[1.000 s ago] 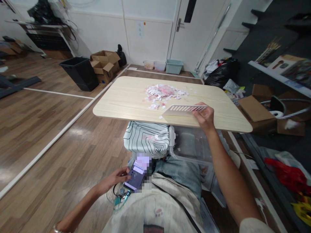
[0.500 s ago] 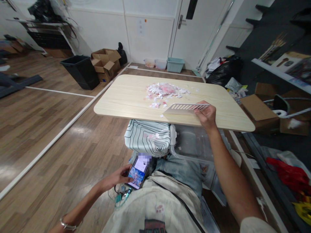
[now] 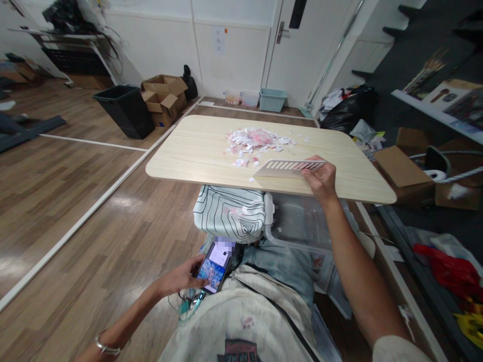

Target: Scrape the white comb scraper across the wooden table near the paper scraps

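My left hand (image 3: 184,275) is closed around a phone (image 3: 212,269) that rests in my lap, its screen lit and the thumb over the lower part. Hanging just below are some keys and a teal trinket (image 3: 190,303). On the right side of the pale wooden table (image 3: 188,151), my right hand (image 3: 322,182) grips a thin white slotted panel (image 3: 277,170) by its right end. The panel stands tilted on edge, its lower edge near the tabletop. Beyond it lies a heap of small white and pink paper scraps (image 3: 254,140), with a few loose bits toward the near edge.
Under the near table edge are a white, black-lined fabric item (image 3: 228,213) and a clear plastic bin (image 3: 298,221). Farther off stand a black trash bin (image 3: 126,111), cardboard boxes (image 3: 164,98) and a light-blue tub (image 3: 272,100). An open carton (image 3: 403,168) sits at right.
My left thumb has shifted slightly to the right and down on the phone screen. My right hand and the slotted panel look unmoved, as do the scraps.
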Available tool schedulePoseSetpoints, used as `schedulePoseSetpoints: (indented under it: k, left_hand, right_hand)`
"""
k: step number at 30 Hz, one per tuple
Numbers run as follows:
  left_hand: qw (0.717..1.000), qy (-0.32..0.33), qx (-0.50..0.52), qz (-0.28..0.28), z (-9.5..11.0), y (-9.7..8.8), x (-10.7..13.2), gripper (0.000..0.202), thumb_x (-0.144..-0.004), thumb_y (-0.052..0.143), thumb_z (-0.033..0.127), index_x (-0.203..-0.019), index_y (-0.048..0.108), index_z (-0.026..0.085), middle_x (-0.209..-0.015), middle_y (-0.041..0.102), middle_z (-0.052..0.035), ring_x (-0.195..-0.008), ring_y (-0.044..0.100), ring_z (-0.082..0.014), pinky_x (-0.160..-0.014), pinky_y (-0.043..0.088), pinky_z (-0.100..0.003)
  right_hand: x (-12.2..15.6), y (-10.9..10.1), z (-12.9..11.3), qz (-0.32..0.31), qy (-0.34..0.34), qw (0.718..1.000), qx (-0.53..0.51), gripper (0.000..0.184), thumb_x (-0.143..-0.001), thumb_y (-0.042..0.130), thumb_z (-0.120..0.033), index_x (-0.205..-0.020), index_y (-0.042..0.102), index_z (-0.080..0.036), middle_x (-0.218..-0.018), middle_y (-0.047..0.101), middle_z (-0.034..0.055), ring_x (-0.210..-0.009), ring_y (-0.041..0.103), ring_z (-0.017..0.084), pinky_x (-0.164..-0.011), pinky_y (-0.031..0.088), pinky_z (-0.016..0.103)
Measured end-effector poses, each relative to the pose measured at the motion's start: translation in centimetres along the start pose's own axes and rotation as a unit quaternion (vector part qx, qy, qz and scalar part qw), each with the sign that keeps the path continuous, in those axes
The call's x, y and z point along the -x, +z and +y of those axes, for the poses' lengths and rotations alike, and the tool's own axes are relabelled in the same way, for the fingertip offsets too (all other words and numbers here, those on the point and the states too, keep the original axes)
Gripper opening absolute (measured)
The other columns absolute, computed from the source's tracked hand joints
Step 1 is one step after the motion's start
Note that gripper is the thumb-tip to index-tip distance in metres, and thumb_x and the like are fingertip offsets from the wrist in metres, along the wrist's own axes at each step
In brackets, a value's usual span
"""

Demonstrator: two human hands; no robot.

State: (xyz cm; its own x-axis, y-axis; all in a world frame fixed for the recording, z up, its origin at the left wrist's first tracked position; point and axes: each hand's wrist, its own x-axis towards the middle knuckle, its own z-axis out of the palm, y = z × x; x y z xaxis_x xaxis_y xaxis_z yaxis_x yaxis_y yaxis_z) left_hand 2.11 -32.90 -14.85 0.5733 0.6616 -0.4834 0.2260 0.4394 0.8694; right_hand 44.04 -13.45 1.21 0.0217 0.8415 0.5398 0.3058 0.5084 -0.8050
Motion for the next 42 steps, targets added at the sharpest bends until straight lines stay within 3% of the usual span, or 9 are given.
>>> schedulePoseSetpoints:
  k: [13,24,29,37,42]
  left_hand:
    - [0.999,0.035,-0.015,-0.032,-1.2,-0.5,-0.5,0.067,-0.078,0.088,0.047,-0.135,0.065,0.020,-0.125,0.076,-0.0082,-0.120,0.065,-0.0329,-0.114,0.048,-0.046]
    - [0.999,0.030,-0.012,-0.031,-0.8,-0.4,-0.4,0.069,-0.079,0.088,0.045,-0.140,0.063,0.021,-0.132,0.074,-0.0086,-0.122,0.065,-0.0332,-0.110,0.051,-0.044]
    - [0.999,0.022,-0.027,-0.023,-0.2,-0.4,-0.2,0.065,-0.078,0.089,0.046,-0.132,0.067,0.017,-0.122,0.076,-0.0092,-0.117,0.066,-0.0327,-0.109,0.051,-0.045]
    - [0.997,0.004,0.068,-0.029,0.0,-0.5,0.1,0.055,-0.079,0.086,0.041,-0.127,0.070,0.020,-0.126,0.077,-0.0065,-0.123,0.066,-0.0340,-0.109,0.051,-0.044]
    - [1.000,-0.005,0.008,-0.011,0.4,-0.2,0.0,0.060,-0.076,0.089,0.042,-0.128,0.069,0.020,-0.123,0.078,-0.0088,-0.119,0.068,-0.0332,-0.108,0.052,-0.043]
  right_hand:
    - [0.2,-0.2,-0.8,-0.010,-0.001,1.000,-0.012,0.018,-0.075,0.081,-0.035,-0.080,0.069,-0.023,-0.078,0.072,0.0045,-0.075,0.068,0.022,-0.075,0.058,0.037]
    - [0.2,-0.1,-1.0,-0.009,-0.003,1.000,-0.004,0.014,-0.073,0.080,-0.031,-0.080,0.070,-0.023,-0.078,0.073,0.0047,-0.075,0.068,0.022,-0.074,0.057,0.036]
    - [0.2,0.0,-0.6,-0.002,-0.005,1.000,-0.009,0.016,-0.072,0.079,-0.032,-0.079,0.068,-0.023,-0.076,0.071,0.0035,-0.076,0.068,0.022,-0.075,0.057,0.036]
    - [0.1,0.1,-0.2,0.001,-0.001,1.000,0.000,0.018,-0.070,0.079,-0.033,-0.079,0.066,-0.023,-0.075,0.070,0.0033,-0.075,0.067,0.022,-0.076,0.058,0.037]
    - [0.1,0.1,-0.3,0.001,-0.001,1.000,0.001,0.019,-0.070,0.080,-0.033,-0.079,0.066,-0.023,-0.077,0.071,0.0043,-0.076,0.068,0.023,-0.079,0.058,0.039]
